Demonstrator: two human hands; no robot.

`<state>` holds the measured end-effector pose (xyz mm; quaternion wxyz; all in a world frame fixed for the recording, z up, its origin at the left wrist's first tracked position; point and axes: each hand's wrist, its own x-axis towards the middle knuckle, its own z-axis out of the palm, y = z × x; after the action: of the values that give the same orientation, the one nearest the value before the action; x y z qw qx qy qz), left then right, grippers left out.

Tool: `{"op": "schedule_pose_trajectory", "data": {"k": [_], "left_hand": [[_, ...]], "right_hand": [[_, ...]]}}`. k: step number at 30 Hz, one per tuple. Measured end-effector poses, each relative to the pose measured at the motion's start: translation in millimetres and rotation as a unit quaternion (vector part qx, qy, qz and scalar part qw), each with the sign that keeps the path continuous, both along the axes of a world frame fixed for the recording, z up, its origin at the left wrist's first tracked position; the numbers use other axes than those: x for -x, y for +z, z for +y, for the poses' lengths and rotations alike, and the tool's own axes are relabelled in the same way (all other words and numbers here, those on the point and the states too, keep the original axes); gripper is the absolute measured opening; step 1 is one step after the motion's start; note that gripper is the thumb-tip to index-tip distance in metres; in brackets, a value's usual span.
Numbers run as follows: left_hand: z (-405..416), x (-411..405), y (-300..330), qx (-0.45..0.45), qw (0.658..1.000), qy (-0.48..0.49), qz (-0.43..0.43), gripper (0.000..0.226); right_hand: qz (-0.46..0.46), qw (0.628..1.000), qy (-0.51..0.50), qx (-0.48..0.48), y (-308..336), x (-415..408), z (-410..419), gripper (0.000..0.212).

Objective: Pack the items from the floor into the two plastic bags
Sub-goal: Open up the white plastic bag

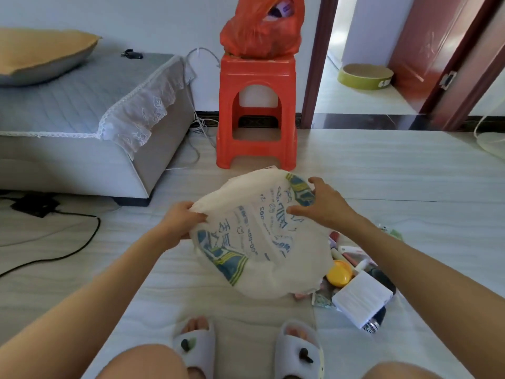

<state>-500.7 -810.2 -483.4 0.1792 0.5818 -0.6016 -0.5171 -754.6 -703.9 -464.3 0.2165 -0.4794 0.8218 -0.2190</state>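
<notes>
Hands work white printed bag point(262, 236) above floor point(382, 170): left hand point(179, 218) pinches its edge, right hand point(321, 205) fingers spread on far side, likely opening the mouth. Item pile point(355, 283) waits beside; red bag point(259, 31) sits filled on stool point(257, 113).

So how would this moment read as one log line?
left hand: grips white bag edge | right hand: on bag | red bag: filled, on stool | items: on floor

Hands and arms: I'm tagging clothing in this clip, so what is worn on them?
Nothing shows on either. The left hand and right hand are bare, without gloves, rings or a watch in view, and both forearms are uncovered, with no sleeves reaching into the picture.
</notes>
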Motion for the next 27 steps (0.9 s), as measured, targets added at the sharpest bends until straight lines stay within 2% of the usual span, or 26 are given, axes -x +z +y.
{"op": "schedule_pose_trajectory", "data": {"k": [4,7,10,13,14,16,18,19,21,24,27], "left_hand": [[-18,-26,-71,-0.096,0.994,0.038,0.041,0.025],[-35,-42,-124,-0.124,0.990,0.059,0.019,0.028],[-46,-54,-166,-0.092,0.992,0.035,-0.080,0.032],[-48,-62,-189,0.022,0.968,-0.045,-0.245,0.060],[-48,-62,-193,0.099,0.948,-0.062,-0.295,0.066],[-48,-55,-201,0.311,0.880,-0.098,-0.345,0.059],[-45,-34,-203,0.488,0.806,-0.171,-0.289,0.044],[-44,-21,-209,0.531,0.775,-0.232,-0.252,0.038],[-47,6,-223,0.526,0.737,-0.347,-0.245,0.036],[-62,30,-242,0.370,0.703,-0.478,-0.374,0.060],[-81,23,-252,0.250,0.614,-0.555,-0.503,0.076]], "right_hand": [[-0.083,0.994,-0.010,-0.071,-69,-21,-35,0.065],[-0.107,0.989,-0.037,-0.092,-127,-40,-61,0.043],[-0.074,0.991,-0.037,-0.105,-170,-50,-86,0.022],[-0.067,0.994,-0.026,-0.086,-196,-55,-106,0.021],[-0.063,0.995,-0.020,-0.082,-200,-56,-112,0.023],[-0.053,0.996,-0.010,-0.075,-206,-55,-121,0.027],[-0.039,0.997,-0.005,-0.068,-210,-51,-128,0.029],[-0.033,0.997,-0.002,-0.069,-211,-50,-131,0.029],[-0.022,0.997,0.011,-0.077,-215,-46,-135,0.029],[-0.009,0.996,0.024,-0.087,-220,-36,-135,0.028],[0.034,0.997,0.013,-0.073,-222,-16,-139,0.029]]}}
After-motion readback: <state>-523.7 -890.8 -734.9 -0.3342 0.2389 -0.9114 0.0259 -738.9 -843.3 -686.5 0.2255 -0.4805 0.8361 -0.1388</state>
